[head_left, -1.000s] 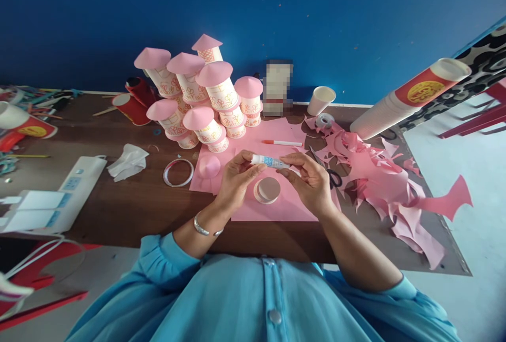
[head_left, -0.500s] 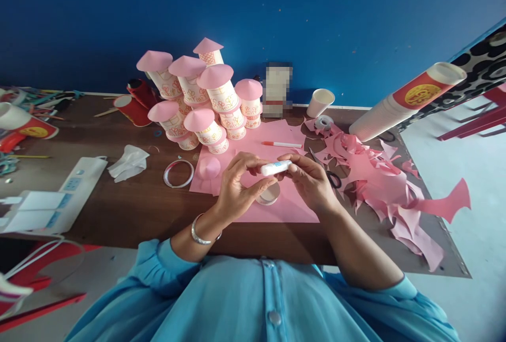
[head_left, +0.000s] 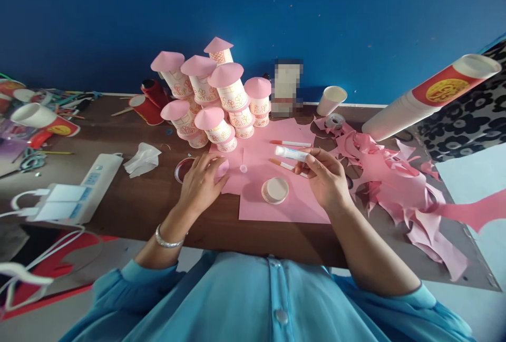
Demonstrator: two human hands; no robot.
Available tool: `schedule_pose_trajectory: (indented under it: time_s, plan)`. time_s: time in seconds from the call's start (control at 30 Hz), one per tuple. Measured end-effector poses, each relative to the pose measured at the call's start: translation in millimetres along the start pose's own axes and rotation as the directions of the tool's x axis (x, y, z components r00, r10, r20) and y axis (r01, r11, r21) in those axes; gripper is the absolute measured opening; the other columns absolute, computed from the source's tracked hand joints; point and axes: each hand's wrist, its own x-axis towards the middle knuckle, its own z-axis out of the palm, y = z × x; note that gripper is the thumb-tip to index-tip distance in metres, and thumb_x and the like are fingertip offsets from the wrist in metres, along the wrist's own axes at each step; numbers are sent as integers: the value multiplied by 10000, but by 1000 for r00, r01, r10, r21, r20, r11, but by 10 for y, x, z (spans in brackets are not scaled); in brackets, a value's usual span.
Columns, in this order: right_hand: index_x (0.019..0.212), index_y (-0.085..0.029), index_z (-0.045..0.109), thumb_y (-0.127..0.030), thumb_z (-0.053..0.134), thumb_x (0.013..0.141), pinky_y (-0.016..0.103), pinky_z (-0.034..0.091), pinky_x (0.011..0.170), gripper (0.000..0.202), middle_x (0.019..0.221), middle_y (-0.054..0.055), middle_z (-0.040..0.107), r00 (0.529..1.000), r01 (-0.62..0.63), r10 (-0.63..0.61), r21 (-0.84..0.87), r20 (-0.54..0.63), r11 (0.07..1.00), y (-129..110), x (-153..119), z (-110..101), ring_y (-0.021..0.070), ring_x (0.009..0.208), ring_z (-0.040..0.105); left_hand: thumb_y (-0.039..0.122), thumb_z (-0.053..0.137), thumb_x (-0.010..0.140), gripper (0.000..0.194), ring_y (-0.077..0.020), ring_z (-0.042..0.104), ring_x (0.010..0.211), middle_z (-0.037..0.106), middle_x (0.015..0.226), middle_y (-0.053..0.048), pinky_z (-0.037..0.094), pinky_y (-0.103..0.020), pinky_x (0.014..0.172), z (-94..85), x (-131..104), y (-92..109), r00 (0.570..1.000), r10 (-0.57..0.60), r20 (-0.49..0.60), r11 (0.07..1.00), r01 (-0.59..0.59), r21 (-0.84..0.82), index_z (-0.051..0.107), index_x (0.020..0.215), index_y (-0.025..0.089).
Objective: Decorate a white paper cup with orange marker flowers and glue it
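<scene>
My left hand (head_left: 203, 181) is at a small pink paper cone (head_left: 222, 171) lying on the pink paper (head_left: 284, 213), its thumb and fingers bent around the cone's edges. In my right hand (head_left: 326, 176) is an uncapped white glue stick (head_left: 290, 153), pointing left above the sheet. Between the hands stands a short, pale paper-cup piece (head_left: 275, 190). A small pale round piece (head_left: 243, 168) lies near the cone. Two markers rest by my right hand, a red-capped marker (head_left: 290, 143) and an orange-capped marker (head_left: 282, 165). Partly under my left hand is a tape roll (head_left: 182, 171).
Pink-roofed paper-cup towers (head_left: 229, 94) stand at the back. Pink paper scraps (head_left: 391, 184) cover the right side, beside a leaning cup stack (head_left: 427, 97). A paper cup (head_left: 331, 100) stands by the wall. On the left are a power strip (head_left: 95, 184) and crumpled tissue (head_left: 143, 160).
Both hands were together on the glue stick; my left hand has let go and moved left to the cone. My right hand keeps the glue stick. The view has shifted slightly.
</scene>
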Motion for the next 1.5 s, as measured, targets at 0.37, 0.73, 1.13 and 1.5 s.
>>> schedule_pose_trajectory:
  time_s: [0.37,0.73,1.13,1.5]
  plan:
    - [964,-226,733,-556,817,822,326,591,732,369,749,-17,666,998,36,-39,-64,-55,997,44,55,-59,133,665,627,358,733,905,222,-176,653,783,750,932,-59,544,-331,758,178,438,357,987,-119,108,752,161,-639,760,1063,205]
    - [1065,-227,705,-508,680,954,312,553,722,303,889,27,715,975,205,-223,-423,7,882,-1,-32,-36,169,759,681,400,961,610,382,-76,561,634,700,727,-14,430,-198,535,184,794,811,842,-258,474,-306,394,-867,820,893,185]
    - [1033,-257,713,-330,618,988,350,553,793,127,960,48,757,902,388,-407,-690,147,611,-26,-30,-3,204,837,707,411,945,636,346,-80,533,601,686,705,3,456,-235,566,298,734,776,897,-277,345,-114,325,-939,820,888,210]
    - [1080,-246,679,-389,606,983,332,547,780,188,939,32,719,959,229,-280,-679,36,697,98,117,-201,193,822,695,415,822,817,515,-150,674,888,780,1124,-77,542,-262,723,337,717,655,953,-207,222,170,258,-951,708,1291,248]
